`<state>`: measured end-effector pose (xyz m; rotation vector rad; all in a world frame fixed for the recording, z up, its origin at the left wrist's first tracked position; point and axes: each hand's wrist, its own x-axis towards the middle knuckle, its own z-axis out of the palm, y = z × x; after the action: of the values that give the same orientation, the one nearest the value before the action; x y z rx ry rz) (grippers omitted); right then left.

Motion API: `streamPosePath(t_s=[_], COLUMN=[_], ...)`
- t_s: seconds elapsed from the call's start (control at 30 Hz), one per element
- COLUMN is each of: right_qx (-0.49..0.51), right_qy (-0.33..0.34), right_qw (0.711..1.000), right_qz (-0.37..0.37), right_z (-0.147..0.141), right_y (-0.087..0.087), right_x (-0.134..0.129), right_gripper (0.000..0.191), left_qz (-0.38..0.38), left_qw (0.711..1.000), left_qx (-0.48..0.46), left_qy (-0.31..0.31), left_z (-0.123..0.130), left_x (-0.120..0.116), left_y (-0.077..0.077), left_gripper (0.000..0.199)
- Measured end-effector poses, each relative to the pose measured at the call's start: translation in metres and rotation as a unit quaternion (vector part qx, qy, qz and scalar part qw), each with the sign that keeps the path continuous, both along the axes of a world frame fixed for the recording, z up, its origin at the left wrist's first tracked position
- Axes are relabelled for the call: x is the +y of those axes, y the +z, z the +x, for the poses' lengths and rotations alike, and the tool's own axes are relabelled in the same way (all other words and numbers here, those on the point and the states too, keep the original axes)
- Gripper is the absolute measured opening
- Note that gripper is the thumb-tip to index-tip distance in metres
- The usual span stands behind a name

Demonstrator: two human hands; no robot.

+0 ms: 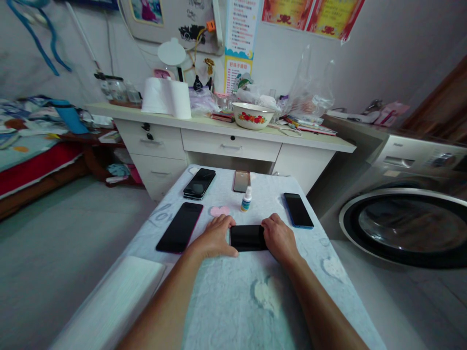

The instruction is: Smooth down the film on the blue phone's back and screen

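Observation:
A black phone (248, 238) lies sideways on the cloth-covered table (233, 301), screen up. My left hand (216, 238) grips its left end between thumb and fingers. At its right end, the curled fingers of my right hand (279, 237) hold the edge. Just beyond the phone stands a small white spray bottle (246, 199) with a blue label. A large dark phone (180, 227) with a pink edge is left of my left hand, and a blue-edged phone (298, 210) lies to the right. Farther back are stacked phones (199, 183) and a brownish phone case (242, 181).
Behind the table is a white desk (229, 146) with a floral bowl (252, 116), paper rolls (166, 97) and plastic bags (310, 92). A washing machine (401, 194) stands at the right, a bed (32, 155) at the left. A whitish flat sheet (113, 301) lies at the near left.

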<state>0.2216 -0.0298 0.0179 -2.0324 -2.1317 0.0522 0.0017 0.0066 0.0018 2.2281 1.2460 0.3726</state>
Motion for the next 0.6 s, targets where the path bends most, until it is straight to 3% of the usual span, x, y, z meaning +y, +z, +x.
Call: streamPosePath(t_s=[0.37, 0.6], right_qx=[0.023, 0.014], right_qy=[0.010, 0.026], right_qw=[1.000, 1.000], right_qz=[0.003, -0.008], right_z=[0.000, -0.014], right_y=[-0.007, -0.003], right_x=[-0.003, 0.000], right_gripper=[0.029, 0.030], left_qz=[-0.004, -0.001], left_qw=[1.000, 1.000], left_qx=[-0.005, -0.004], left_qy=[0.002, 0.003], left_z=[0.000, 0.001], left_x=[0.002, 0.001], left_y=[-0.003, 0.000], left_gripper=[0.063, 0.065])
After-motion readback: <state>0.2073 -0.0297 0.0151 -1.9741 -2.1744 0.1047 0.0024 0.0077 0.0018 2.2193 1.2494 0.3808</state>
